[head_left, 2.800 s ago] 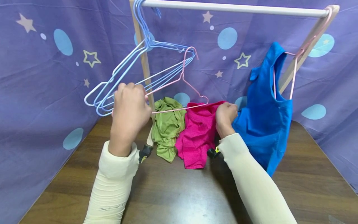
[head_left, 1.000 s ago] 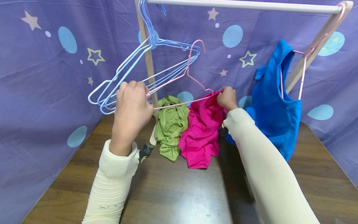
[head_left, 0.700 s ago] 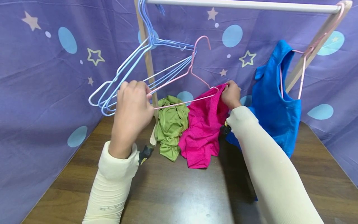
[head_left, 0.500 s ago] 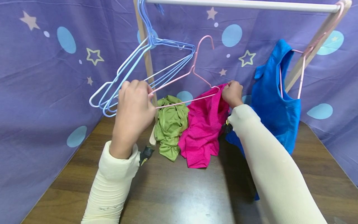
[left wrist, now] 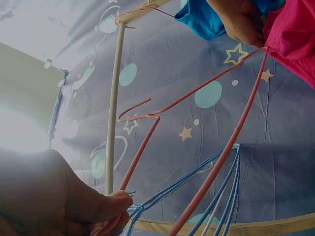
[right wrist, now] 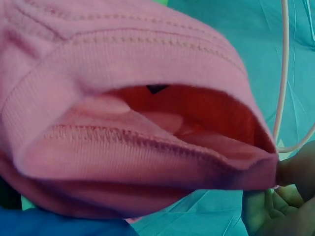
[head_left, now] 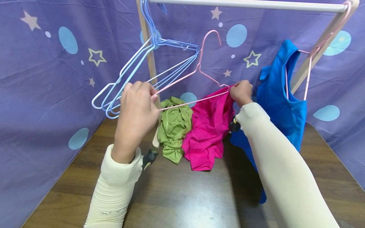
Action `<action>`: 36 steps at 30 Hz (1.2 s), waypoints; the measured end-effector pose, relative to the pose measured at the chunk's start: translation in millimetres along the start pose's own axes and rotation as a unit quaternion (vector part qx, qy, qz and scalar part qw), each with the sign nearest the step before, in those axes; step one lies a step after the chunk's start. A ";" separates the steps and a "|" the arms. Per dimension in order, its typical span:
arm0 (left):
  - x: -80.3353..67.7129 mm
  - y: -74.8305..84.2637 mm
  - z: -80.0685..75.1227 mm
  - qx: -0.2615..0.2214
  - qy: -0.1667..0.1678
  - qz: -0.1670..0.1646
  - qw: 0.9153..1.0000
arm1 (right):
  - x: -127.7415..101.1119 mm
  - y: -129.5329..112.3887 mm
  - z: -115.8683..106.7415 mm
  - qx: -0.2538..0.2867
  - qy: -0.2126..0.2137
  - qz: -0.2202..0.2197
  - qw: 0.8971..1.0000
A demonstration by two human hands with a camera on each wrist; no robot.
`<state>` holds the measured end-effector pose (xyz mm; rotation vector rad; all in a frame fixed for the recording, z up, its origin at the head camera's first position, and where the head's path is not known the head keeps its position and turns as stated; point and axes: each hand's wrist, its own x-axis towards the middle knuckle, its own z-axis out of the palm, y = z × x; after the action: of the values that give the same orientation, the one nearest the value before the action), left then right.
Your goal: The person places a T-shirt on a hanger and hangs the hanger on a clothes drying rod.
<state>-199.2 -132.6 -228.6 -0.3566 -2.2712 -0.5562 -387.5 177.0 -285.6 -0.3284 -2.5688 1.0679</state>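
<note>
My left hand (head_left: 150, 95) grips the left corner of a pink wire hanger (head_left: 196, 100), held up in front of the rack. Fingers of that hand (left wrist: 109, 212) pinch the pink hanger (left wrist: 222, 156) in the left wrist view. My right hand (head_left: 236, 90) pinches the edge of a magenta garment (head_left: 207, 126) at the hanger's right corner. Most of the garment hangs down onto the table. In the right wrist view the garment's opening (right wrist: 147, 123) fills the frame, with fingertips (right wrist: 291, 183) at its right corner beside a thin wire (right wrist: 283, 73).
Several blue wire hangers (head_left: 148, 63) hang at the left of the white rail (head_left: 242, 3). A blue top (head_left: 282, 101) hangs on another pink hanger (head_left: 307, 76) at the right end. A crumpled green garment (head_left: 174, 126) lies on the brown table (head_left: 185, 196). Purple star-patterned cloth surrounds everything.
My right hand has risen and moved right, lifting the magenta garment's edge to the hanger's right corner. The pink hanger has come up and moved right with it. My left hand has barely shifted.
</note>
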 end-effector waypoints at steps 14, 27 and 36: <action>3.4 -2.0 11.1 -0.002 -0.026 0.000 1.000 | 2.9 7.8 -1.8 0.085 -0.023 0.041 0.995; 0.0 4.7 0.4 0.002 -0.036 0.002 0.999 | 3.5 10.5 -4.5 0.088 -0.026 0.043 0.995; -10.5 10.9 -16.4 0.001 -0.034 0.007 0.999 | 3.1 10.3 -5.2 0.073 -0.020 0.039 0.996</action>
<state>-177.6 -132.0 -223.1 -0.3952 -2.3326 -0.5429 -387.4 188.5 -288.9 -0.3746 -2.5130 1.2958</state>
